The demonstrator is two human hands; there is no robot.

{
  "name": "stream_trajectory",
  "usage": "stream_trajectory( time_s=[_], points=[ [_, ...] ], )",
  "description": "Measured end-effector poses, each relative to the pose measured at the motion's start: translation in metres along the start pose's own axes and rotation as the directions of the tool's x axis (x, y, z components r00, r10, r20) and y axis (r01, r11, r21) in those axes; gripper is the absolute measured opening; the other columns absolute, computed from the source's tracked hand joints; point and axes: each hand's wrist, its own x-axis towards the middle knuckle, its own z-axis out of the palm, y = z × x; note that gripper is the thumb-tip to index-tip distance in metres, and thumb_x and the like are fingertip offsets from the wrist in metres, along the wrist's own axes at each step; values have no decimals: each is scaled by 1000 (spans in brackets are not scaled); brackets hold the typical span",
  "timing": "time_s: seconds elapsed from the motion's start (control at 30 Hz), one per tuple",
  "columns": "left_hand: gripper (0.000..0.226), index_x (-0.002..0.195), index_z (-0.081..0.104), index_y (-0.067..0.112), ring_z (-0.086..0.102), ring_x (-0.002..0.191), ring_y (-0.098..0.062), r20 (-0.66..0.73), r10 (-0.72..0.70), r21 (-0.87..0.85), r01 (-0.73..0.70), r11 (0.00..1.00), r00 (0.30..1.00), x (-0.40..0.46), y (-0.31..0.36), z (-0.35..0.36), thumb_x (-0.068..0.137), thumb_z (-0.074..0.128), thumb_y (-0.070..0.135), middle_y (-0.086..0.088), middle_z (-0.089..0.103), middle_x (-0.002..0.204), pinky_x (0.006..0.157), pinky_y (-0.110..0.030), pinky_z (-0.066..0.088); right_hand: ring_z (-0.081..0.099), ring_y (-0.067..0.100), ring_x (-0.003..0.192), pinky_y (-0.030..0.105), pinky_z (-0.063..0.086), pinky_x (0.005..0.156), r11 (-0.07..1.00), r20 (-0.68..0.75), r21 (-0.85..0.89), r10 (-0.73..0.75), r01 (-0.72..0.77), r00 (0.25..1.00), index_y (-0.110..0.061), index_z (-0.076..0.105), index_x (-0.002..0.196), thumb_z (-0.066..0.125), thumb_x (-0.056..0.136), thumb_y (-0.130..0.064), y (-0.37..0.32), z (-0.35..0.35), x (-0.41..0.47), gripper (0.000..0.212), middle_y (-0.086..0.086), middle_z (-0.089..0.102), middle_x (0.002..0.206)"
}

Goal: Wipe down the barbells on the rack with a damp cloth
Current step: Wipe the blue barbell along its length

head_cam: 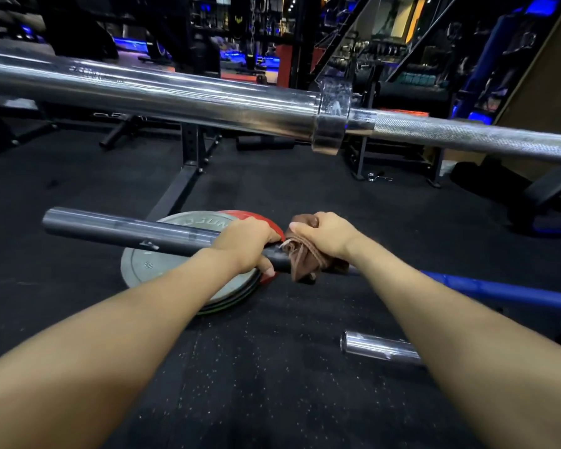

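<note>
A dark barbell (127,230) with a blue shaft runs across the middle of the view, its grey sleeve pointing left. My left hand (246,243) grips the sleeve near its inner end. Just to its right, my right hand (324,234) holds a brown cloth (305,259) wrapped over the bar. A thick chrome barbell (175,92) crosses the view higher up, close to the camera, with its collar at centre right and a knurled shaft beyond. A third chrome sleeve end (379,346) lies low at the right, partly hidden by my right forearm.
A stack of weight plates (162,264), grey on top with red beneath, lies on the black rubber floor under the dark bar. Black rack legs (188,163) stand behind. A spring clip (378,177) lies on the floor at the back right.
</note>
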Motion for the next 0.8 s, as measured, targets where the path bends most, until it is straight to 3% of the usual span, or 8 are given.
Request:
stream_trajectory(
  time_s=[0.1, 0.2, 0.27, 0.4, 0.5, 0.57, 0.7, 0.8],
  points=[
    [39, 91, 64, 18, 58, 86, -23, -18, 8, 6, -8, 1000, 1000, 0, 0, 0, 60, 82, 33, 3, 64, 84, 67, -31, 40, 41, 31, 124, 33, 35, 95, 956, -98, -241, -196, 168, 976, -12, 40, 135, 53, 91, -50, 11, 16, -39, 60, 13, 44, 136],
    [47, 106, 66, 23, 60, 94, -21, -33, 29, 35, -28, 999, 999, -1, 2, -1, 63, 81, 36, 4, 68, 95, 71, -29, 42, 12, 29, 142, 32, 15, 114, 823, -64, -491, -362, 287, 930, -11, 8, 151, 51, 92, -47, 19, 31, -69, 81, 13, 9, 155],
    [45, 105, 67, 21, 57, 85, -21, -2, 21, 28, -21, 999, 1000, -1, 5, -6, 65, 81, 35, 4, 64, 82, 68, -30, 39, 21, 30, 137, 34, 22, 110, 868, -85, -419, -332, 268, 940, -10, 17, 149, 53, 90, -50, 15, 27, -60, 79, 14, 21, 150],
    [38, 92, 64, 16, 53, 76, -22, 45, 13, 16, -13, 1000, 999, -1, 7, -11, 64, 82, 34, 5, 53, 69, 65, -32, 38, 57, 27, 107, 34, 45, 92, 996, 22, 34, -80, 79, 997, -6, 54, 119, 56, 89, -52, 12, 4, -4, 55, 11, 61, 118],
    [35, 92, 63, 15, 51, 74, -20, 100, 5, 6, -5, 1000, 995, -1, 9, -17, 67, 80, 33, 6, 51, 69, 63, -30, 34, 62, 26, 101, 35, 48, 92, 992, 54, 125, -4, -3, 999, -4, 62, 113, 56, 87, -55, 18, 2, 16, 58, 11, 67, 111],
    [36, 98, 62, 14, 57, 87, -23, 109, 2, 13, -4, 1000, 994, -4, 11, -18, 71, 78, 30, 1, 59, 84, 68, -31, 39, 62, 27, 100, 33, 46, 89, 992, 29, 123, -16, 13, 999, -3, 61, 112, 54, 89, -54, 21, 7, 19, 56, 11, 67, 109],
    [49, 130, 47, 18, 41, 125, -20, -154, -21, 259, 61, 964, 988, -35, 22, 13, 85, 64, 31, 2, 50, 132, 101, -29, 31, 60, 27, 105, 32, 44, 90, 985, -21, 162, -57, 60, 998, -6, 60, 115, 54, 90, -51, 23, 9, 17, 52, 9, 65, 113],
    [60, 139, 39, 21, 40, 127, -17, -221, -49, 192, 93, 977, 974, -42, 20, 25, 85, 64, 23, 5, 44, 140, 99, -29, 36, 55, 28, 112, 33, 41, 94, 988, -51, 147, -41, 48, 998, -7, 52, 125, 50, 93, -50, 19, 9, 8, 54, 10, 60, 123]
  ],
)
